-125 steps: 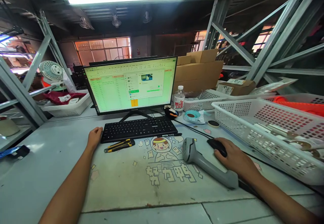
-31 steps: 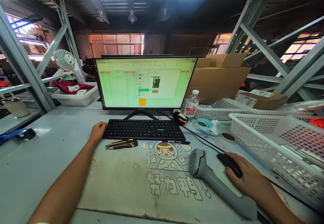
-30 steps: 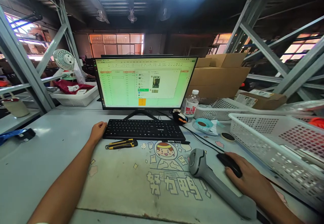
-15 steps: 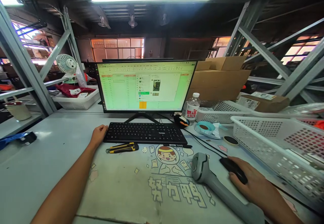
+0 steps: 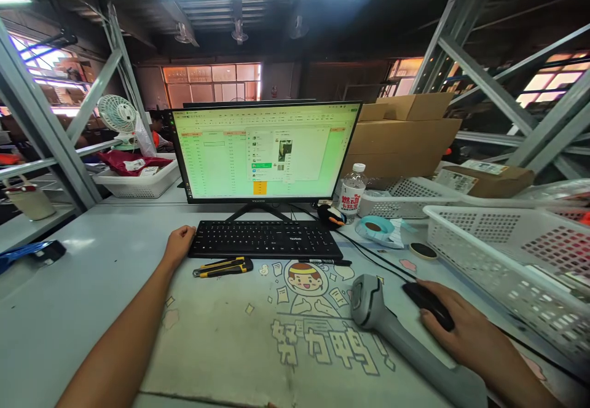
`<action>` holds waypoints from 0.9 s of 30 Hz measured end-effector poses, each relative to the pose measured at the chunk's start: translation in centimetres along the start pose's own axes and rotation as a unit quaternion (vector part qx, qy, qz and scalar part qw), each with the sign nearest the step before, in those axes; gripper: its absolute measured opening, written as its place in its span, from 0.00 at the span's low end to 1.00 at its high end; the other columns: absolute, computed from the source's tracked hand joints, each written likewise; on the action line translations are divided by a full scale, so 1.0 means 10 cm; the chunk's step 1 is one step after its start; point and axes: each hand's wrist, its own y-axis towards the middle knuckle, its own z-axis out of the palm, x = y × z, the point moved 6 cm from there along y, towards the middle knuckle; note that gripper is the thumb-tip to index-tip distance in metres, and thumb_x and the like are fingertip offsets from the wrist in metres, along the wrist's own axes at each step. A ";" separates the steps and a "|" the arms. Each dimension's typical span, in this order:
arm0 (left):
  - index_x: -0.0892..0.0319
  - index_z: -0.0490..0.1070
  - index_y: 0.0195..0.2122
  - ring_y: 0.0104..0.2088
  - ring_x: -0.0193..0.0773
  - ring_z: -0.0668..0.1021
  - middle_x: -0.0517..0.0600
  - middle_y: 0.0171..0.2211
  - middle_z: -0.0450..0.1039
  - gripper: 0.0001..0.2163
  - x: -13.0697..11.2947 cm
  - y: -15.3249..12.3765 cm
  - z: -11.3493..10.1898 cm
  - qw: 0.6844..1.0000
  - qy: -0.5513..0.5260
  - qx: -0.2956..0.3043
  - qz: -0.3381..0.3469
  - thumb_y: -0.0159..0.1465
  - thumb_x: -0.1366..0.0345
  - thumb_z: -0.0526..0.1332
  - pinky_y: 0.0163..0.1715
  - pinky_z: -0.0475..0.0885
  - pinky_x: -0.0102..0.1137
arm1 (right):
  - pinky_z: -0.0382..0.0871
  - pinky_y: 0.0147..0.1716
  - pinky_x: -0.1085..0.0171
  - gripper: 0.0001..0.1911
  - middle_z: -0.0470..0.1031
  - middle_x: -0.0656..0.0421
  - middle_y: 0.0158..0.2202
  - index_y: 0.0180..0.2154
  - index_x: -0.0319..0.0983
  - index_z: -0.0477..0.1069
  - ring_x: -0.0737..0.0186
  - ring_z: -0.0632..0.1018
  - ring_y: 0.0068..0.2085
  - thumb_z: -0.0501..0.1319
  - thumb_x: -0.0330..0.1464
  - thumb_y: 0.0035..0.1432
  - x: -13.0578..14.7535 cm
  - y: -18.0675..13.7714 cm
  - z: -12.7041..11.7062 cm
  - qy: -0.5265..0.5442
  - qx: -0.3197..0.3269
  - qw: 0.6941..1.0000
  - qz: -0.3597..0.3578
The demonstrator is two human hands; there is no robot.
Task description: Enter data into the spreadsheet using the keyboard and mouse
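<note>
My right hand (image 5: 465,334) lies over a black computer mouse (image 5: 426,300) at the right of the desk, fingers curved around it. My left hand (image 5: 177,245) rests in a loose fist on the desk, touching the left end of the black keyboard (image 5: 265,239). A grey handheld barcode scanner (image 5: 396,337) lies on the printed desk mat (image 5: 258,334) just left of the mouse. The monitor (image 5: 262,150) behind the keyboard shows a green spreadsheet with a smaller window holding a picture.
A yellow-and-black utility knife (image 5: 224,266) lies in front of the keyboard. White plastic baskets (image 5: 488,254) fill the right side, with a water bottle (image 5: 351,190), a tape roll (image 5: 374,227) and cardboard boxes (image 5: 401,131) behind. A basket with red cloth (image 5: 138,177) and a small fan (image 5: 117,116) stand at left.
Both hands stay where they were. The camera view has shifted slightly, and a small menu now shows beside the picture on the monitor.
</note>
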 end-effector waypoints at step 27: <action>0.57 0.71 0.25 0.24 0.35 0.63 0.43 0.19 0.59 0.15 0.03 0.02 -0.05 1.000 0.020 -0.007 -0.021 0.60 0.51 0.60 0.25 0.57 0.31 | 0.81 0.45 0.50 0.29 0.76 0.54 0.60 0.57 0.44 0.76 0.47 0.82 0.52 0.50 0.49 0.65 0.23 -0.09 -0.12 -0.079 0.015 0.996 0.025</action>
